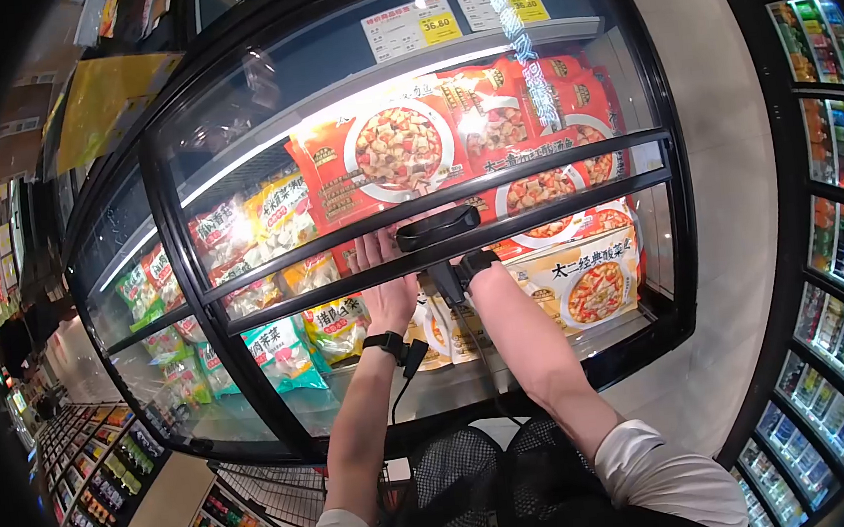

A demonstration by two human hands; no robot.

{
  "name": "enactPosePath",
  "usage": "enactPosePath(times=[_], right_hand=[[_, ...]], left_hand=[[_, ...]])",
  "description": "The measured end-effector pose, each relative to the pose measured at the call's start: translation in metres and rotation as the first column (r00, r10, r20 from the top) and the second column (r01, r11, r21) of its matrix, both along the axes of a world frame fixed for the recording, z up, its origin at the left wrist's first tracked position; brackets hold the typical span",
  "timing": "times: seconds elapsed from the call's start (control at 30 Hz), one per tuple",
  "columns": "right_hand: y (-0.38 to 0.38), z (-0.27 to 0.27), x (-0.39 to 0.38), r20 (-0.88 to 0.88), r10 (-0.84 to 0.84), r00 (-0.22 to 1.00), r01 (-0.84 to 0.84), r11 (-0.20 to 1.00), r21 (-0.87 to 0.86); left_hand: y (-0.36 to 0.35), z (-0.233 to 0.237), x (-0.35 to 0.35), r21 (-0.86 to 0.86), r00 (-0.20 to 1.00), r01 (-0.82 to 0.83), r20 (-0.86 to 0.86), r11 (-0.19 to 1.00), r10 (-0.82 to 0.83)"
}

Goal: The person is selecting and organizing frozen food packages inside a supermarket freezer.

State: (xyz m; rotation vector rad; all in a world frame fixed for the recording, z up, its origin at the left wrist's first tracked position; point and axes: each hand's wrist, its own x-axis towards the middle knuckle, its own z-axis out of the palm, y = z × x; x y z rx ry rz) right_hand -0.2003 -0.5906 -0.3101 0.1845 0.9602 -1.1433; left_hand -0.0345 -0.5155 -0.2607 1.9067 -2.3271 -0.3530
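My left hand (390,301) reaches in beneath the black-framed glass lid (576,190) of a display freezer, fingers stretched out against the lower edge of a large red food bag (333,166). A lid bar crosses over its fingers. My right forearm (522,320) goes in beside it, and my right hand is mostly hidden behind the bar and the black handle (437,227). The red bag has a bowl of diced food printed on it. Under and beside it lie more red bags and a cream-coloured package (584,284) with a similar bowl picture.
White, yellow and green frozen-food bags (284,351) fill the freezer's left part. Price cards (412,28) stand at its back. A wire shopping cart (281,492) is near my left side. Lit drink shelves (838,137) line the right, and a black cable hangs by my left wrist.
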Motion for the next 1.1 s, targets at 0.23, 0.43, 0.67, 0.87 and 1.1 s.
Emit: enactPosePath(times=[0.23,0.43,0.67,0.87,1.1], right_hand=[[-0.012,0.013,-0.016,-0.111,0.123,0.986,-0.127,0.992,-0.029],[0.079,0.102,-0.064,-0.436,0.525,0.731,-0.53,0.839,0.122],[0.242,0.222,-0.156,-0.867,0.498,0.024,-0.678,0.645,0.352],[0.334,0.234,-0.155,-0.792,0.22,-0.569,-0.613,0.528,0.587],[0.355,0.214,-0.151,-0.839,0.175,-0.516,-0.762,0.354,0.542]], left_hand=[[-0.044,0.006,-0.01,-0.113,0.997,0.074,-0.019,0.991,-0.077],[-0.081,-0.011,-0.023,-0.138,0.999,0.038,0.021,0.99,-0.035],[-0.084,-0.02,-0.02,-0.047,0.998,0.015,0.062,0.999,-0.012],[-0.075,0.012,-0.026,0.089,0.991,-0.05,0.127,0.995,0.038],[0.029,0.051,-0.004,0.178,0.996,0.082,-0.062,0.981,-0.072]])
